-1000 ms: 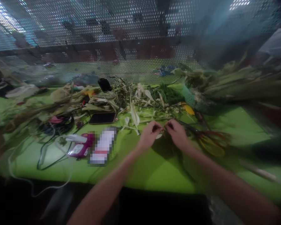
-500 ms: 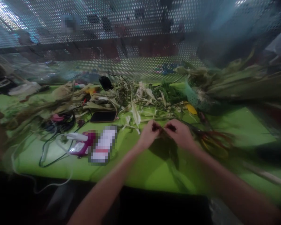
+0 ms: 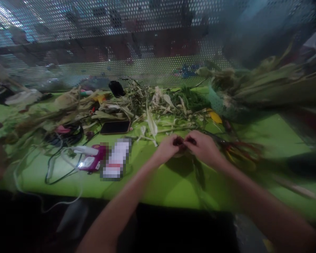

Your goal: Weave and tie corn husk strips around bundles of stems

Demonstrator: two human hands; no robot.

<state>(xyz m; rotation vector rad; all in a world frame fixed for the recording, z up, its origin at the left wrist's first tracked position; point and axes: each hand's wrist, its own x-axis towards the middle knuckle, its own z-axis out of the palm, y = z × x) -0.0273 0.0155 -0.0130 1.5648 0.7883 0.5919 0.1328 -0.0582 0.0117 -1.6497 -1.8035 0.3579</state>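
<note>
My left hand (image 3: 169,149) and my right hand (image 3: 201,144) meet over the green tabletop, fingertips pinched close together. Between them they grip a thin strip of dried husk (image 3: 199,173), whose long greenish tail hangs under my right hand toward the table's front edge. The part inside my fingers is mostly hidden and blurred. Just beyond my hands lie a pale husk leaf (image 3: 152,123) and several loose scraps.
A heap of husks and stalks (image 3: 139,102) spreads along the back, beside a green basket (image 3: 217,96) full of long leaves. Left lie a dark phone (image 3: 115,127), a blurred-out phone (image 3: 117,158) and a purple power strip (image 3: 94,160) with cables. Scissors (image 3: 242,151) with orange-yellow handles lie right.
The view has shifted slightly, so the table things sit a little higher. My hands stay pinched together; the hanging strip has swung slightly to the right.
</note>
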